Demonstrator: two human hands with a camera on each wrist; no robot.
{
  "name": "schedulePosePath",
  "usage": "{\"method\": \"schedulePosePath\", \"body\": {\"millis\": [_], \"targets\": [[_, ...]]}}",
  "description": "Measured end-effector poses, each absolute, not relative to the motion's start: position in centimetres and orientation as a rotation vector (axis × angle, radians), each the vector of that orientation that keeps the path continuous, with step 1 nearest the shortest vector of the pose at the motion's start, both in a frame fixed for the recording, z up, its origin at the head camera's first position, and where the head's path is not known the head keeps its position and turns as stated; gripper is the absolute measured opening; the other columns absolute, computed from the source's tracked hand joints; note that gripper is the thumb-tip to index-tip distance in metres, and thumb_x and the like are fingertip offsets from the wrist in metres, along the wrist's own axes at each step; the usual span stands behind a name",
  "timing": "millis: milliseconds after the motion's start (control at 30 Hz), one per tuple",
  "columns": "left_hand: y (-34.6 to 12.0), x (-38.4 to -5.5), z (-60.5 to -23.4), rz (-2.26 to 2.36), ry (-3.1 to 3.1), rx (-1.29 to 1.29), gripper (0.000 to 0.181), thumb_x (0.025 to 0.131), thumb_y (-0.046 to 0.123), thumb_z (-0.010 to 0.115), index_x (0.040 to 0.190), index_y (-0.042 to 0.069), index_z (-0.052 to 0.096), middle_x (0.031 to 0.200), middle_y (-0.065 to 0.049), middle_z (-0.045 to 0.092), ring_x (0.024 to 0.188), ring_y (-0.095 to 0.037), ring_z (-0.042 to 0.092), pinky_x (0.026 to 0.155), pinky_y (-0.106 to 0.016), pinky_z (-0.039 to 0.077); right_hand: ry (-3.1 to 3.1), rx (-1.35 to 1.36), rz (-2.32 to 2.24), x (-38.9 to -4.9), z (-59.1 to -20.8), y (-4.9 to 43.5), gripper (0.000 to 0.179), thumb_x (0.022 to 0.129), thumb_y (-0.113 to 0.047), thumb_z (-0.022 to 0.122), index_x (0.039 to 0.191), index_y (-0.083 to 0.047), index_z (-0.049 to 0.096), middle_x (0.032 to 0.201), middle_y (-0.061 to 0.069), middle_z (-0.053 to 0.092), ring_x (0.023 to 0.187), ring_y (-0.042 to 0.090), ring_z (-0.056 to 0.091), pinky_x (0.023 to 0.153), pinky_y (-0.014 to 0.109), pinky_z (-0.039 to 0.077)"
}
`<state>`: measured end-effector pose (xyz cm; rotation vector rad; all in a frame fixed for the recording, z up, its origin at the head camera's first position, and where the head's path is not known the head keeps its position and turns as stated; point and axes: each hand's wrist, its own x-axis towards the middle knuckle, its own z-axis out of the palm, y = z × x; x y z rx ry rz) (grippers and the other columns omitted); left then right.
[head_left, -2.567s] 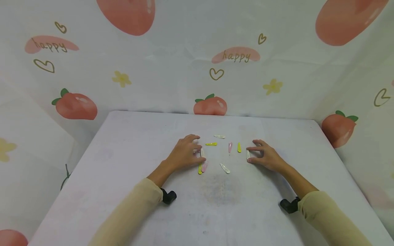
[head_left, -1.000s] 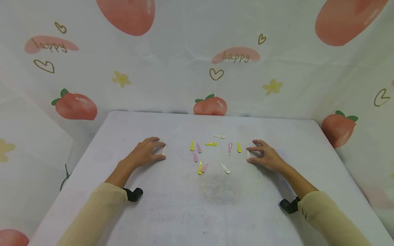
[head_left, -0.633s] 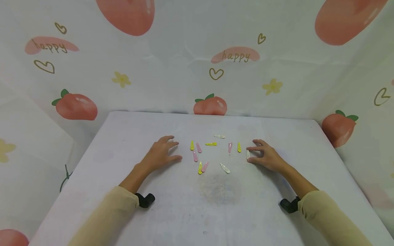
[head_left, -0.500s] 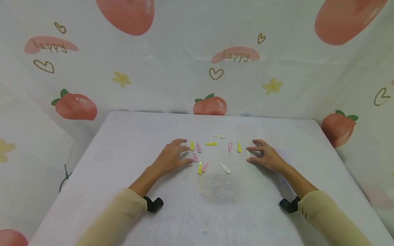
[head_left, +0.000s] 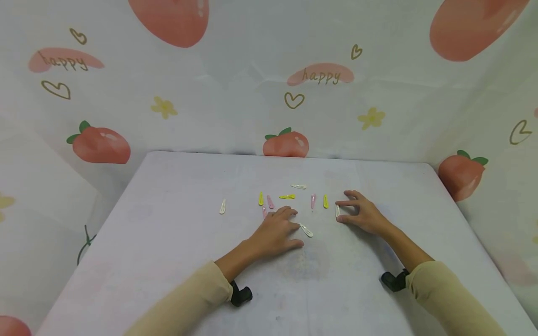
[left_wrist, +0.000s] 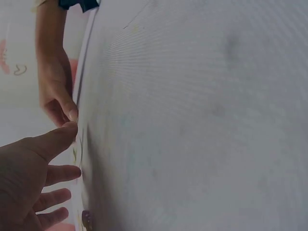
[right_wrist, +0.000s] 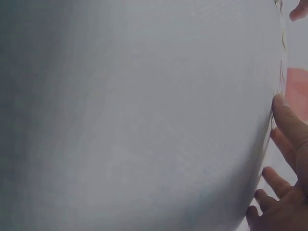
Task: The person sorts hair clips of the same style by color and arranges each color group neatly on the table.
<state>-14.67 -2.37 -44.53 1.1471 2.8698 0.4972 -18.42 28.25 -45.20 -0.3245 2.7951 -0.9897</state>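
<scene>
In the head view my left hand [head_left: 273,233] is spread just left of a white snap hair clip [head_left: 307,230], its forefinger at the clip's upper end and its thumb apart below. At the right, my right hand [head_left: 363,213] pinches another white hair clip [head_left: 337,211] between thumb and forefinger, on the table. The left wrist view shows the left hand's [left_wrist: 29,178] thumb and fingers apart. Right thumb and fingertips touch the table in the right wrist view. A pink hair clip [head_left: 264,213] is partly covered by the left hand; a yellow and a pink one are hidden beneath it.
A white hair clip [head_left: 222,206] lies alone at the left of the white table [head_left: 168,242]. Farther back lie yellow [head_left: 287,197], pink [head_left: 313,201] and white [head_left: 299,186] hair clips. A printed cloth [head_left: 235,84] hangs behind the table.
My left hand has carried a white hair clip to the left, let go of it there, then moved back right and nearer to the other white clip. The right hand has stayed still.
</scene>
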Motion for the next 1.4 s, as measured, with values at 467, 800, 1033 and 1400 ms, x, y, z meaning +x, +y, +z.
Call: {"method": "schedulePosePath", "body": {"millis": [467,800,1033,1400], "targets": [[-1.2,-15.6,-45.0,0.426,2.929,1.101,0.054,0.086,0.054,0.071,0.124,0.015,0.072,0.141,-0.007,0.053,0.137,-0.023,0.039,0.102,-0.048,0.04,2.788,-0.307,-1.002,-18.4,-45.1,28.2,0.062,0.079,-0.031,0.084,0.129,0.001,0.065,0.155,0.026,0.032,0.146,0.049,0.016,0.111,0.068,0.017],[-0.3,-15.8,-45.2,0.463,2.937,1.083,0.052,0.084,0.054,0.072,0.12,0.016,0.074,0.136,-0.004,0.057,0.134,-0.021,0.042,0.098,-0.048,0.041,2.793,-0.319,-0.988,-18.5,-45.0,28.1,0.061,0.08,-0.031,0.084,0.129,0.0,0.065,0.154,0.026,0.033,0.144,0.05,0.02,0.11,0.068,0.02],[0.5,-15.4,-45.1,0.484,2.928,1.012,0.057,0.084,0.057,0.072,0.122,0.014,0.073,0.137,-0.004,0.058,0.136,-0.023,0.042,0.101,-0.05,0.04,2.808,-0.314,-0.967,-18.6,-44.9,28.1,0.059,0.081,-0.031,0.083,0.128,0.0,0.066,0.153,0.026,0.034,0.144,0.051,0.021,0.11,0.069,0.02],[-2.0,-15.9,-44.8,0.608,2.863,1.074,0.046,0.083,0.042,0.079,0.117,0.011,0.075,0.141,-0.006,0.055,0.145,-0.027,0.031,0.111,-0.053,0.031,2.802,-0.373,-0.992,-18.4,-45.0,28.2,0.058,0.08,-0.029,0.083,0.126,0.002,0.066,0.15,0.028,0.036,0.142,0.051,0.024,0.11,0.068,0.022]]}}
